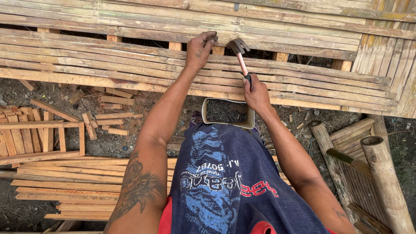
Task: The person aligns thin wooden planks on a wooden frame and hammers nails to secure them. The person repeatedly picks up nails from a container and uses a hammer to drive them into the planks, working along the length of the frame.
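At far left one small slat frame (30, 134) lies on the dirt, with a scatter of short wood offcuts (110, 115) just right of it, too jumbled to count exactly. Below them one loose stack of long slats (69, 186) runs under the left arm. Across the top stretches one bamboo slat panel (108, 65), its slats laid side by side over cross supports; four support ends show in the dark gap along its upper part. The left hand (200, 50) rests on the panel near that gap, fingers pinched narrow around something small, probably a nail, though it is too small to tell. Just right of it, the one hammer (239, 54) stands with its head raised above the slats, and the right hand (256, 93) is wrapped tight on its handle at the panel's near edge. One grey tray of nails (225, 112) sits at the knees, touching that edge. At right, two thick bamboo poles (383, 173) lean over another slat piece, leaving little free ground; bare dirt lies open between tray and poles.
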